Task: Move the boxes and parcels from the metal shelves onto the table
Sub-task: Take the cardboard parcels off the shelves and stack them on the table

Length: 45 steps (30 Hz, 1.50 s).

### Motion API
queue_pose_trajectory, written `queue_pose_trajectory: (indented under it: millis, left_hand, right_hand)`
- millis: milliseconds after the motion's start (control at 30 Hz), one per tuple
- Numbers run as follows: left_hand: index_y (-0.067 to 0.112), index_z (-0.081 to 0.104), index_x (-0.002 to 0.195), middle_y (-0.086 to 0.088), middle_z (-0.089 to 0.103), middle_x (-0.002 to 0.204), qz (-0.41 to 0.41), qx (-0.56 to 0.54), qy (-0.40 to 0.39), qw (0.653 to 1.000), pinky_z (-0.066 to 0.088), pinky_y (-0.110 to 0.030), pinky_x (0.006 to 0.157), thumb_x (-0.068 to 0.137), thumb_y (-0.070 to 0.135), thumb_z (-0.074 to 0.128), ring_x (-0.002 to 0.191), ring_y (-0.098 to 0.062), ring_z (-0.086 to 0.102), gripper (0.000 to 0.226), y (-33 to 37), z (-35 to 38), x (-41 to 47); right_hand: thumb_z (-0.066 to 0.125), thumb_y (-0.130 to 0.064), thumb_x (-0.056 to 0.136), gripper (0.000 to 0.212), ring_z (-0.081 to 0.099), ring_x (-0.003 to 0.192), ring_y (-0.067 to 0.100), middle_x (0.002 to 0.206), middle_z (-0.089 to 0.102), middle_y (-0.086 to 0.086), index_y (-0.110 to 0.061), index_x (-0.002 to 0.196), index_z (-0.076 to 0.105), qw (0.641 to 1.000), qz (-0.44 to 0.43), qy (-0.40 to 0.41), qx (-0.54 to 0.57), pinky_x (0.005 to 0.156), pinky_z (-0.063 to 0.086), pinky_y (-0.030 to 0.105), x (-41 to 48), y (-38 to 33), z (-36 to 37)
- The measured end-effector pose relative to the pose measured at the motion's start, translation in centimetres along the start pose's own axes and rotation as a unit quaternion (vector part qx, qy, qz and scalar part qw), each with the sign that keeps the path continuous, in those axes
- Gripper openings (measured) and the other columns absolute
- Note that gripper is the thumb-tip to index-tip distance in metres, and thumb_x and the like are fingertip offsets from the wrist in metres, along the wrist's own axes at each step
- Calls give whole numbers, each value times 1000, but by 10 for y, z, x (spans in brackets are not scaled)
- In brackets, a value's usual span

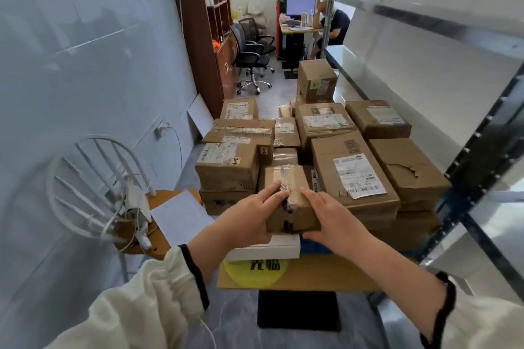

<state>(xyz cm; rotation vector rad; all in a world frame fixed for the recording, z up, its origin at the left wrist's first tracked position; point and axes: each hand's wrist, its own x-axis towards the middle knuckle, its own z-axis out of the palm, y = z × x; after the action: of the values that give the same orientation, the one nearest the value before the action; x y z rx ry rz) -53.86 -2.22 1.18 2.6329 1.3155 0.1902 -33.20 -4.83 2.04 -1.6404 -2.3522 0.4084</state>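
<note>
A small taped cardboard box [292,195] is held between both hands at the near edge of a pile of parcels. The left hand [249,218] is curled round its 9 o'clock side with the fingers laid on top, and the right hand [331,221] is wrapped round its 3 o'clock side. A flat white box [266,248] is seen just below at 6 o'clock, lying on a wide brown carton [326,275] marked with a yellow disc. Whether the held box rests on anything cannot be told. A large labelled box [351,176] is set just beside it at 2 o'clock, with a torn box [408,170] beyond that. The table is hidden by the pile. Metal shelves [442,27] are seen at 2 o'clock, a white wire chair [93,178] at 9 o'clock and black office chairs [252,51] at 12 o'clock.
</note>
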Motion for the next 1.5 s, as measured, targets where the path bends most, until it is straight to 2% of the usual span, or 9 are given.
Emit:
queue_pose_trajectory:
  millis: [133, 367, 500, 633, 733, 867, 1000, 1300, 1500]
  left_hand:
    - [22, 25, 148, 4, 21, 152, 20, -32, 10, 999, 46, -31, 97, 78, 35, 71, 119, -22, 51, 84, -27, -4, 13]
    - [26, 29, 130, -2, 54, 121, 77, -46, 122, 988, 51, -24, 77, 75, 40, 73, 95, -12, 57, 71, -60, -23, 35]
    - [17, 40, 128, -1, 60, 113, 71, 24, 150, 986, 51, -31, 74, 80, 48, 61, 95, -17, 57, 60, -72, -34, 51]
    - [14, 45, 126, -2, 63, 114, 64, 101, 179, 977, 51, -36, 77, 81, 55, 45, 103, -23, 52, 61, -81, -34, 66]
    - [17, 41, 132, -1, 60, 122, 50, 116, 174, 977, 37, -39, 96, 79, 60, 47, 115, -23, 40, 69, -87, -29, 71]
    - [25, 34, 140, 4, 53, 131, -7, 38, 140, 989, 18, -37, 103, 83, 56, 58, 129, -20, 29, 69, -87, -35, 75]
    - [27, 26, 145, 4, 52, 136, -27, 25, 68, 997, 3, -51, 115, 91, 54, 47, 137, -18, 22, 64, -89, -44, 84]
    - [22, 36, 141, 1, 56, 132, -28, 82, 19, 996, -18, -59, 109, 97, 51, 30, 139, -14, 28, 53, -85, -50, 101]
    - [22, 38, 139, -1, 59, 128, -52, 145, 14, 988, -18, -62, 107, 97, 53, 30, 135, -17, 36, 53, -83, -42, 103]
  right_hand:
    - [72, -37, 78, 78, 49, 114, 15, 133, 46, 1, -22, 141, 28, 1000, 3, -6, 7, 98, 44, 28, 22, 6, -4]
    - [76, -37, 75, 76, 40, 114, 4, 132, 38, -7, -20, 138, 37, 997, -41, 27, 52, 97, 40, 20, 61, 14, -28]
    - [70, -35, 81, 80, 37, 122, 4, 142, 37, -5, -22, 145, 25, 997, -28, 28, 64, 94, 29, 12, 79, 15, -36]
    - [68, -34, 84, 85, 37, 131, 13, 147, 34, -1, -26, 149, 14, 997, -16, 31, 71, 101, 31, 19, 94, 21, -29]
    - [66, -27, 86, 87, 34, 132, 14, 147, 35, 1, -28, 150, 8, 995, 0, 33, 92, 103, 26, 21, 102, 25, -21]
    - [65, -26, 87, 84, 38, 128, 14, 144, 40, 1, -29, 150, 9, 993, 14, 23, 117, 99, 26, 19, 111, 29, -20]
    - [62, -31, 88, 77, 45, 123, 17, 143, 43, 3, -32, 149, 15, 992, 25, 2, 124, 98, 34, 23, 115, 34, -25]
    - [52, -39, 94, 63, 53, 114, 20, 127, 57, 3, -28, 147, 19, 982, 79, -59, 163, 99, 42, 39, 125, 43, -25]
    - [36, -48, 97, 49, 48, 123, 24, 120, 61, -3, -25, 140, 28, 987, 118, -84, 65, 116, 3, 56, 145, 41, -16]
